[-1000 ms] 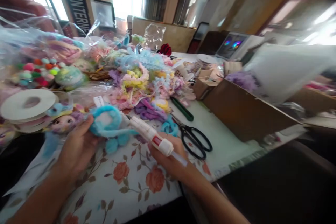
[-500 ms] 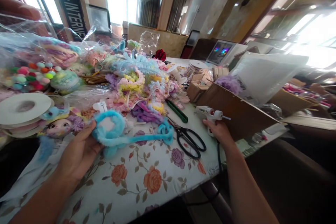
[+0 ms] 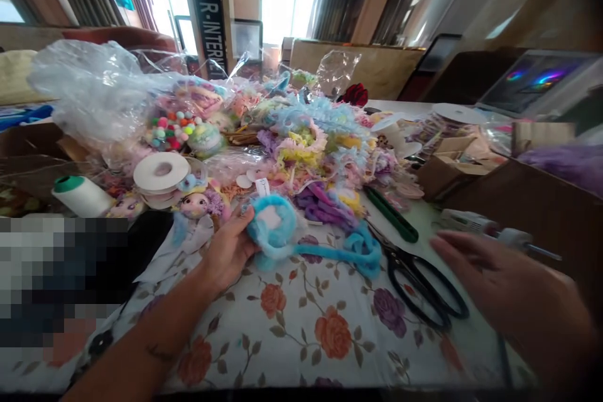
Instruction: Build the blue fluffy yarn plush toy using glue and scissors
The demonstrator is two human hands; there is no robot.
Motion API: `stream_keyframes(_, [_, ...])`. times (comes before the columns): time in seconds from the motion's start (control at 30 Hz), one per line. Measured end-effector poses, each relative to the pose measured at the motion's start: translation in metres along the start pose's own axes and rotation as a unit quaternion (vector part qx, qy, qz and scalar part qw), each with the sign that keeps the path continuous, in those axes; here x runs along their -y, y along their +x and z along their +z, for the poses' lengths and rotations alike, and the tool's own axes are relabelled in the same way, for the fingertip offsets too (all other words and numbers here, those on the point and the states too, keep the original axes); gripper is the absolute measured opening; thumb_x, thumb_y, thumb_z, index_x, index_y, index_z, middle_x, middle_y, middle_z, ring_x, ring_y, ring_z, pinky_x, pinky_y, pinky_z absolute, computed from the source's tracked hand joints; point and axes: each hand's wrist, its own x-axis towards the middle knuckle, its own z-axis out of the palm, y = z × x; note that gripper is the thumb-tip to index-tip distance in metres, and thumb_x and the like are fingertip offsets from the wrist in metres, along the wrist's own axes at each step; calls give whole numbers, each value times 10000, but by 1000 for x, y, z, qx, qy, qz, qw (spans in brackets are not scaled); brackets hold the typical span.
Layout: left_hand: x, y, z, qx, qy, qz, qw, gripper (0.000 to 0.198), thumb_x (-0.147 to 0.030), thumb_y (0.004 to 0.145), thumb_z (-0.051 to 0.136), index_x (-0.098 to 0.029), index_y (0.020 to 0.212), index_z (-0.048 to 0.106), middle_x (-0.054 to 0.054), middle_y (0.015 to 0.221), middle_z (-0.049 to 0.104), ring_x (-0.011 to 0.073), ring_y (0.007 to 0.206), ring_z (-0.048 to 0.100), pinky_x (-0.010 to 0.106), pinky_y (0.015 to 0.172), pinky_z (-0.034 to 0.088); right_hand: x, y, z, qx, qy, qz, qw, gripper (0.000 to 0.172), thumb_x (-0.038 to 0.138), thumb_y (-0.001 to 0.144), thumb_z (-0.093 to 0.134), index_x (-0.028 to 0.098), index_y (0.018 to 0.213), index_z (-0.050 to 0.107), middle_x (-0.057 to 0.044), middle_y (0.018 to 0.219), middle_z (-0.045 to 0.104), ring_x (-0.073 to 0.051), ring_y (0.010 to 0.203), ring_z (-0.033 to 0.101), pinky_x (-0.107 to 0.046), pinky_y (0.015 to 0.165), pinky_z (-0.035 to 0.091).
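Observation:
My left hand (image 3: 230,251) pinches a light blue fluffy chenille strip (image 3: 273,226) coiled into a ring, with a white centre inside it. The strip's tail runs right along the cloth and ends in loose curls. On the right, my right hand (image 3: 504,276) is blurred, its fingers stretched out and nothing visible in them. Just behind it lies a white glue gun (image 3: 471,221), partly hidden by the hand. Black-handled scissors (image 3: 419,282) lie open between the strip and my right hand. Beside them rests a green cutter knife (image 3: 391,213).
A floral tablecloth (image 3: 301,333) covers the front. Behind are purple chenille strips (image 3: 325,204), a heap of pastel lace trim (image 3: 306,119), pompoms (image 3: 172,129), a ribbon spool (image 3: 161,173), a thread cone (image 3: 82,196) and a doll face (image 3: 194,203). A cardboard box (image 3: 513,201) stands right.
My right hand has come off the glue gun and nearer to me. The view has swung left. My left hand keeps its hold on the blue strip.

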Motion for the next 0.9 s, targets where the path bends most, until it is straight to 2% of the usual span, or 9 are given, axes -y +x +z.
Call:
stream_keyframes(0.03, [0, 0, 0, 7, 4, -7, 1000, 188, -274, 869, 755, -208, 1033, 690, 16, 869, 739, 148, 711, 696, 235, 633, 606, 28, 1, 15, -18, -21, -63, 998, 157, 389, 897, 725, 316, 1030, 762, -88, 992, 779, -291, 896, 747, -379, 792, 572])
stream_keyframes(0.07, [1, -1, -1, 13, 8, -14, 1000, 187, -274, 865, 760, -211, 1027, 691, 15, 868, 736, 149, 717, 696, 231, 632, 602, 55, 3, 31, 4, -5, -138, 990, 167, 372, 920, 698, 297, 1055, 761, -91, 1115, 765, -299, 1011, 733, -408, 906, 567])
stream_keyframes(0.13, [3, -1, -3, 31, 14, -26, 999, 187, -290, 853, 777, -218, 1006, 698, 12, 856, 729, 150, 717, 693, 224, 620, 592, 98, 10, 63, 64, 42, -264, 961, 189, 280, 980, 599, 270, 1073, 765, -98, 1268, 718, -286, 1199, 667, -423, 1026, 533])
stream_keyframes(0.2, [4, -1, -4, 50, 18, -34, 998, 224, -313, 849, 784, -239, 1047, 709, 12, 867, 730, 155, 722, 693, 223, 602, 581, 123, 18, 89, 89, 60, -342, 934, 261, 217, 999, 539, 251, 1143, 754, -109, 1426, 632, -286, 1400, 515, -460, 1141, 451])
stream_keyframes(0.27, [4, -2, -5, 65, 24, -44, 997, 284, -323, 858, 772, -266, 1129, 709, 18, 902, 739, 169, 741, 701, 229, 584, 572, 132, 26, 106, 109, 79, -369, 919, 306, 211, 1018, 488, 241, 1175, 748, -101, 1561, 514, -282, 1525, 344, -491, 1209, 371])
stream_keyframes(0.33, [4, -3, -4, 72, 34, -56, 995, 332, -316, 868, 755, -280, 1193, 698, 25, 936, 746, 181, 758, 708, 239, 585, 573, 132, 31, 115, 137, 98, -367, 915, 321, 240, 1029, 470, 235, 1176, 756, -85, 1636, 420, -286, 1577, 227, -516, 1252, 293])
stream_keyframes(0.47, [2, -6, -1, 70, 51, -77, 993, 394, -306, 893, 721, -263, 1281, 667, 39, 990, 747, 176, 776, 706, 246, 627, 584, 126, 37, 124, 190, 139, -322, 917, 333, 300, 1038, 480, 254, 1200, 766, -31, 1691, 328, -298, 1602, 136, -522, 1290, 206])
stream_keyframes(0.67, [1, -6, 1, 56, 71, -100, 991, 413, -279, 963, 616, -225, 1373, 607, 61, 1042, 744, 171, 819, 696, 232, 643, 570, 119, 39, 131, 238, 208, -259, 913, 332, 348, 1043, 490, 325, 1222, 768, 42, 1696, 309, -277, 1606, 127, -479, 1308, 179])
stream_keyframes(0.9, [6, -5, -4, 72, 85, -98, 989, 422, -336, 897, 648, -221, 1303, 645, 61, 987, 740, 194, 818, 684, 236, 596, 540, 117, 40, 136, 250, 244, -220, 911, 315, 375, 1034, 509, 322, 1177, 785, 32, 1677, 353, -269, 1600, 158, -491, 1311, 163])
